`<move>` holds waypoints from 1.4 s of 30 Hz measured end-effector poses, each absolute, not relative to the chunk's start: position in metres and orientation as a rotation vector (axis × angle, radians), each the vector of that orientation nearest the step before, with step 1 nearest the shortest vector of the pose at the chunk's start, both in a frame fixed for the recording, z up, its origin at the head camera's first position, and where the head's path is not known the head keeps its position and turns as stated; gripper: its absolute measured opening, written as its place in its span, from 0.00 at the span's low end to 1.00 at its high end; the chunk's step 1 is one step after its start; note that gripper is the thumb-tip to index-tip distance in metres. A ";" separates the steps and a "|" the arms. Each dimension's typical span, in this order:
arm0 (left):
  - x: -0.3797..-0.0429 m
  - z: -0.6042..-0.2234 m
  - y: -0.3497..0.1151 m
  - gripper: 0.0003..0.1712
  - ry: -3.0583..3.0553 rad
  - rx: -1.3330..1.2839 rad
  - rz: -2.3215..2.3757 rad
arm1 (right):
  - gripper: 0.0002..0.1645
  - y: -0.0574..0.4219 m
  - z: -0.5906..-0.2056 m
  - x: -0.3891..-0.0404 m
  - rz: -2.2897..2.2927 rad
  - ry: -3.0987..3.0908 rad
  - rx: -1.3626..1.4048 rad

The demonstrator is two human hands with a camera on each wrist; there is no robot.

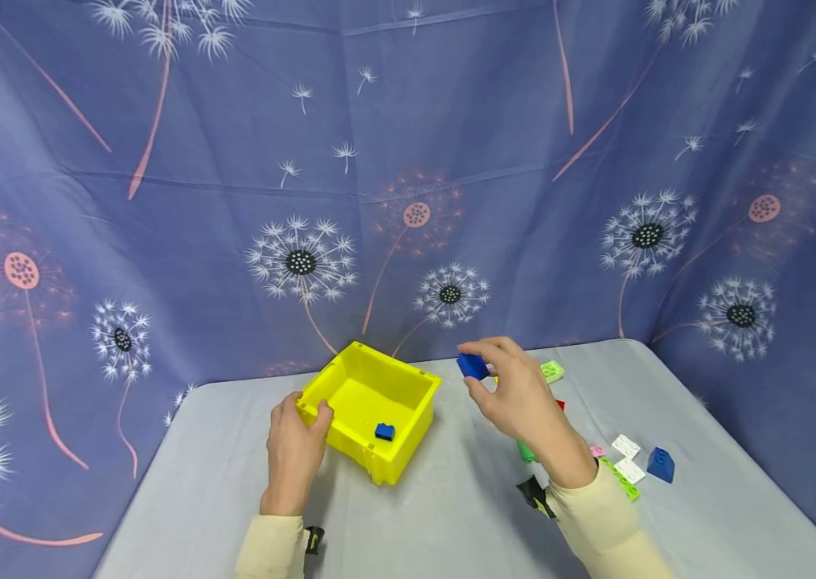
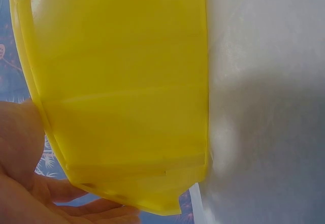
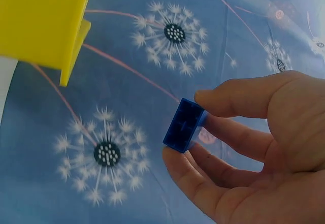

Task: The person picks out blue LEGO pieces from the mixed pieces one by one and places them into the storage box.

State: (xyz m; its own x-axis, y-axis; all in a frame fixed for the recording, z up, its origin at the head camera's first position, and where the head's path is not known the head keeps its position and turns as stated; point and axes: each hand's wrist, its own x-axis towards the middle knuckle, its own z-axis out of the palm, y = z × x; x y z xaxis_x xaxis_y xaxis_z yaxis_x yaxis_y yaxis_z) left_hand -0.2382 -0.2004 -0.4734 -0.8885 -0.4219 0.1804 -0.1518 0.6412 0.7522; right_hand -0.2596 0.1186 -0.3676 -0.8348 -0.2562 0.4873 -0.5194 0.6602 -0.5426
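A yellow plastic box [image 1: 415,438] stands on the cloth-covered table, with a small blue toy brick [image 1: 384,432] lying inside it near the front. My left hand [image 1: 295,450] grips the box's left rim, thumb over the edge; in the left wrist view, the box's yellow wall [image 2: 127,82] fills much of the frame. Right of the box, my right hand [image 1: 523,394] pinches a blue toy brick [image 1: 473,367] above the table. Seen by the right wrist camera, this brick [image 3: 183,125] shows its hollow underside between thumb and fingers.
On the right lie two white bricks [image 1: 629,470], a blue sloped brick [image 1: 661,465], a pink brick [image 1: 597,451] and a lime strip [image 1: 625,482]. A light green brick [image 1: 551,371], a red piece [image 1: 560,404] and a green piece [image 1: 526,452] show around the right arm. A dandelion-patterned curtain [image 1: 393,104] hangs behind.
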 end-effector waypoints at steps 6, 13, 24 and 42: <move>-0.239 -0.476 -0.199 0.38 -2.506 0.451 -1.093 | 0.25 0.097 -0.367 -0.263 0.972 -2.562 0.641; -0.237 -0.476 -0.200 0.39 -2.507 0.452 -1.114 | 0.24 0.074 -0.363 -0.268 0.997 -2.606 0.700; -0.236 -0.474 -0.200 0.38 -2.508 0.466 -1.119 | 0.24 0.051 -0.362 -0.271 1.005 -2.663 0.681; -0.238 -0.477 -0.199 0.39 -2.511 0.474 -1.098 | 0.24 0.027 -0.365 -0.272 1.049 -2.683 0.763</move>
State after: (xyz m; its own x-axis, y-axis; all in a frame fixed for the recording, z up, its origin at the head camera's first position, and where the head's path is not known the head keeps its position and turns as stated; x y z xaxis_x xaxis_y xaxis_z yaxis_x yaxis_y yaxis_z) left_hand -0.2376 -0.1991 -0.4767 -0.8795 -0.4371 0.1881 -0.1588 0.6423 0.7498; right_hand -0.2720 0.0272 -0.3647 -0.8569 -0.4012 0.3238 -0.5144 0.6235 -0.5888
